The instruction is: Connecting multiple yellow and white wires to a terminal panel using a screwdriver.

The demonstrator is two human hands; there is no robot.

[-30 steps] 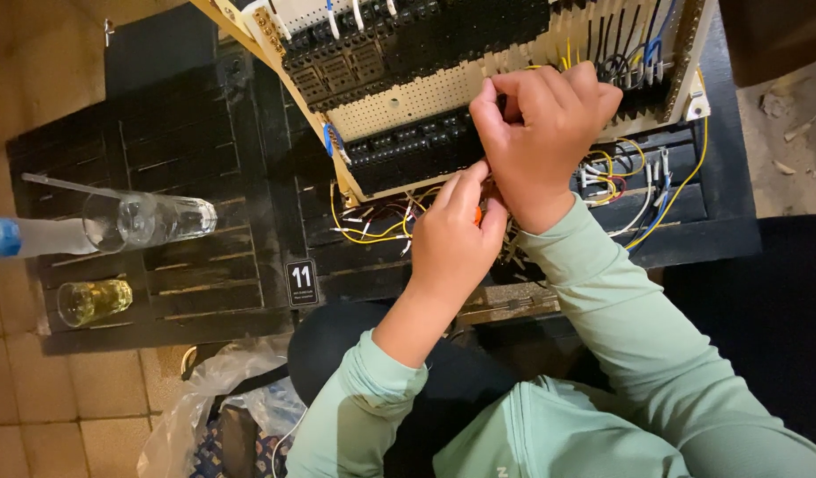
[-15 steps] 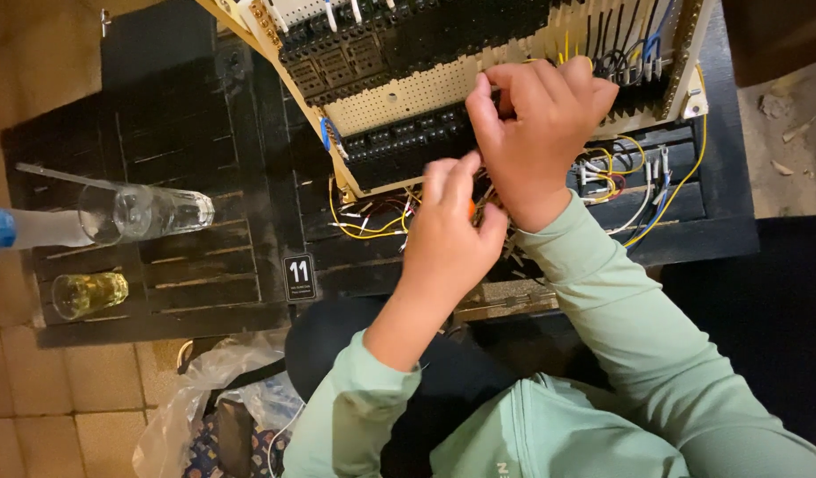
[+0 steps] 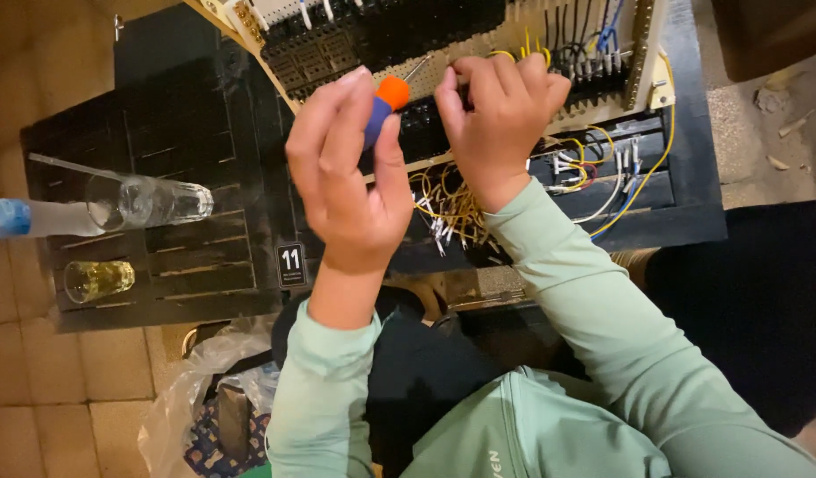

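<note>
My left hand (image 3: 350,177) is raised in front of the panel and grips a small screwdriver (image 3: 383,102) with a blue and orange handle; its thin metal shaft points up-right toward the board. My right hand (image 3: 496,111) is curled against the beige perforated wiring panel (image 3: 523,49), fingertips pinched at a row of black terminal blocks (image 3: 426,119) where yellow wires run. Whether the fingers pinch a wire is hidden. A bundle of loose yellow wires with metal ferrules (image 3: 448,208) hangs below both hands.
A black slatted table (image 3: 169,106) carries the panel. On its left lie a clear glass on its side (image 3: 151,202), a bottle with a blue cap (image 3: 19,218) and a glass of yellowish liquid (image 3: 96,280). A plastic bag (image 3: 204,398) sits on the tiled floor.
My left hand has drawn back from the panel toward me, lifting the screwdriver into full view. My right hand stays on the terminal row. The view has shifted slightly.
</note>
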